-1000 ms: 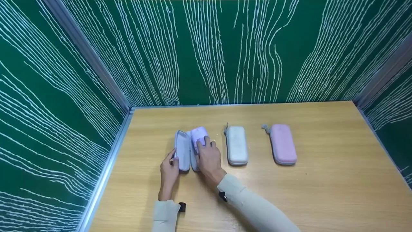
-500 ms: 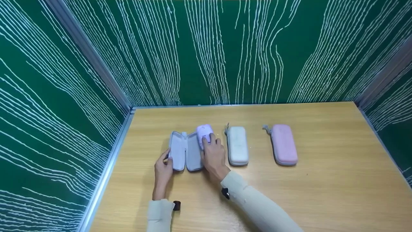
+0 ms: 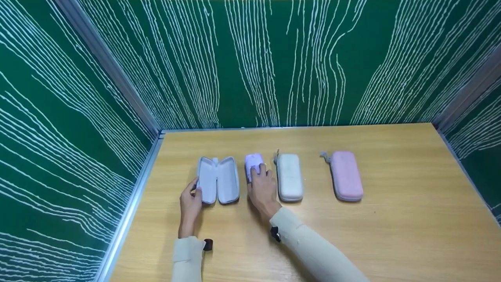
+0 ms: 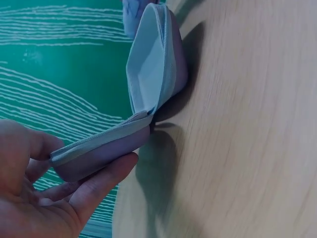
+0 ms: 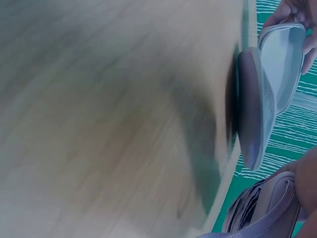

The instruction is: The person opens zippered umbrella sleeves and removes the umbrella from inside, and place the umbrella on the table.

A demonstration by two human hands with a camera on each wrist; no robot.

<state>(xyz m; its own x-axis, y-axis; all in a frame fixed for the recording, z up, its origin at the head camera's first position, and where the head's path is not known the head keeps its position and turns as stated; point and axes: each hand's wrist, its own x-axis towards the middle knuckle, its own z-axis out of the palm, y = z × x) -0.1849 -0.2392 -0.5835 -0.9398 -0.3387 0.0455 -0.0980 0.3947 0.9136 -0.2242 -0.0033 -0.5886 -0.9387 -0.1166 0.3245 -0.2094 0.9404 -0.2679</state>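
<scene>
A hard zip case [image 3: 227, 180] lies spread open on the table, pale grey inside, with its two halves side by side. My left hand [image 3: 190, 205] holds the left half by its outer edge; in the left wrist view the thumb and fingers pinch the lilac shell [image 4: 104, 153], tilted up off the table. To the right of the case, my right hand [image 3: 264, 192] grips a lilac compact folding umbrella [image 3: 253, 159] from above. Folded fabric layers and a strap of this umbrella [image 5: 262, 208] show in the right wrist view. The hand hides its near end.
A closed whitish zip case [image 3: 289, 178] lies just right of my right hand. Farther right is a closed pink zip case [image 3: 346, 176]. Green walls with white lines border the wooden table [image 3: 407, 196] at the back and sides.
The umbrella has come out of the case and moved right with my right hand. My left hand has moved left with the case, whose halves have spread wider apart.
</scene>
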